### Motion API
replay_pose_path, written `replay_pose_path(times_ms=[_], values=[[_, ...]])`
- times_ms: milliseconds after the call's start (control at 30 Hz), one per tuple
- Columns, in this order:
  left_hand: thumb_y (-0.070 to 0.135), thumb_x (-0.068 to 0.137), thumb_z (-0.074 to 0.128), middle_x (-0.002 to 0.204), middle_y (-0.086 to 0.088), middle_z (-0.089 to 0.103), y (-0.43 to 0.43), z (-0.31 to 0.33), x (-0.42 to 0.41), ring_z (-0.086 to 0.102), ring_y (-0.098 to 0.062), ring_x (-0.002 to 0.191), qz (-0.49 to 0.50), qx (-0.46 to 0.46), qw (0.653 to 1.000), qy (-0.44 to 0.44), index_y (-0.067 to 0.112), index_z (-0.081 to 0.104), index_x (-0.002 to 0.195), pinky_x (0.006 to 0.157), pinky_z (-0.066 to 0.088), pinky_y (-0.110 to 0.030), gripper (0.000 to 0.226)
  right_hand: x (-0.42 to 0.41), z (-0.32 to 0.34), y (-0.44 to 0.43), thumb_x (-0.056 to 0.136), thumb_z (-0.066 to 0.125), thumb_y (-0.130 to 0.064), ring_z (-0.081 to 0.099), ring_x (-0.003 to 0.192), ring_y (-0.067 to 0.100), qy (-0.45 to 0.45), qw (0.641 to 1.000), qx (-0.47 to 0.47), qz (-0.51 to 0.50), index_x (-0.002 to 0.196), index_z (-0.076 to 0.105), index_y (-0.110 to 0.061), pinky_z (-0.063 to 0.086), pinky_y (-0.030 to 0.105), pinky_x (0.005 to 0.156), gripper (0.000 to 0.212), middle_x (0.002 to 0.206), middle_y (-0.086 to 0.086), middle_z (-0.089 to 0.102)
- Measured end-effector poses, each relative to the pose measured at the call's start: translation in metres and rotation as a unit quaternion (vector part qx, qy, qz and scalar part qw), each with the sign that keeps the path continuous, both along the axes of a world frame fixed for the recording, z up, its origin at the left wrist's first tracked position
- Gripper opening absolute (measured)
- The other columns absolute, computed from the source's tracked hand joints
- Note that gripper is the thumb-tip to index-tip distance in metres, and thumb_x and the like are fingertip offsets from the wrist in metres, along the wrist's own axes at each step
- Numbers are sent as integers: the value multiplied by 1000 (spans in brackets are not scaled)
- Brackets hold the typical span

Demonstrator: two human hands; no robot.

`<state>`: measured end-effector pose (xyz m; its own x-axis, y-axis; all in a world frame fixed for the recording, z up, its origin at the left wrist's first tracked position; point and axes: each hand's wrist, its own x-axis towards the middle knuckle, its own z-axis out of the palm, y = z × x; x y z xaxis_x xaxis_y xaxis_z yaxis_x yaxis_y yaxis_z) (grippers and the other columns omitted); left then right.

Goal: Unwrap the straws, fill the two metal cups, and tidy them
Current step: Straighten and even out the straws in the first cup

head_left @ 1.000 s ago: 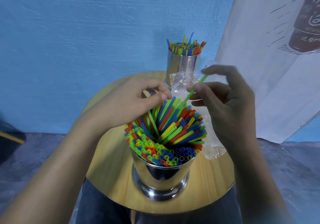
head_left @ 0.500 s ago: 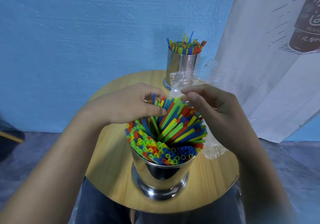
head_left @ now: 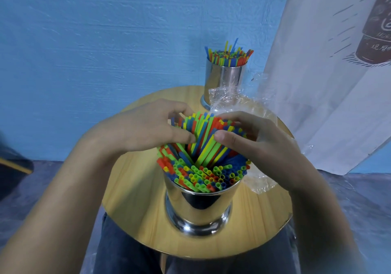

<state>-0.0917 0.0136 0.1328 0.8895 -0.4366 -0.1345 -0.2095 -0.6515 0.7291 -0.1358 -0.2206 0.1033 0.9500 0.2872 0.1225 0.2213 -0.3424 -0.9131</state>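
At centre, the left hand [head_left: 148, 127] and right hand [head_left: 261, 146] curl round the straws [head_left: 204, 144] in the near metal cup [head_left: 198, 206], fingertips hidden behind them. A clear wrapper [head_left: 229, 99] partly veils the far cup [head_left: 225, 75] above.

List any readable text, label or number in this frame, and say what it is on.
Bottle drawing on the cloth: a few printed characters, too blurred and cut off to read.
Near cup, far cup, straws, wrap: no text visible.
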Motion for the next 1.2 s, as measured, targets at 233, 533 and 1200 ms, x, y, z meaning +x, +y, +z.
replay_pose_path(times_ms=[233, 533, 1200], values=[[23, 86, 80, 98, 10, 79, -14, -5, 0, 77, -11, 87, -12, -84, 996, 24, 27, 72, 105, 81, 61, -33, 21, 0, -1, -1, 91, 64, -39, 73, 103, 7, 3, 1000, 10, 14, 115, 71, -31, 60, 27, 89, 26, 108, -12, 76], [25, 88, 77, 96, 7, 80, -10, -5, -2, 77, -12, 84, 2, -121, 992, 32, 26, 76, 97, 68, 60, -20, 9, 0, -5, -4, 91, 63, -40, 72, 105, 11, 6, 1000, 3, 5, 116, 70, -27, 62, 39, 90, 29, 108, -10, 76], [22, 81, 83, 109, 10, 74, -10, -1, -7, 76, -14, 94, -55, -100, 992, 47, 31, 62, 118, 80, 63, -32, 43, -2, -6, -11, 96, 60, -40, 70, 111, 9, 5, 999, 16, 32, 130, 64, -31, 61, 37, 92, 35, 117, -11, 73]])
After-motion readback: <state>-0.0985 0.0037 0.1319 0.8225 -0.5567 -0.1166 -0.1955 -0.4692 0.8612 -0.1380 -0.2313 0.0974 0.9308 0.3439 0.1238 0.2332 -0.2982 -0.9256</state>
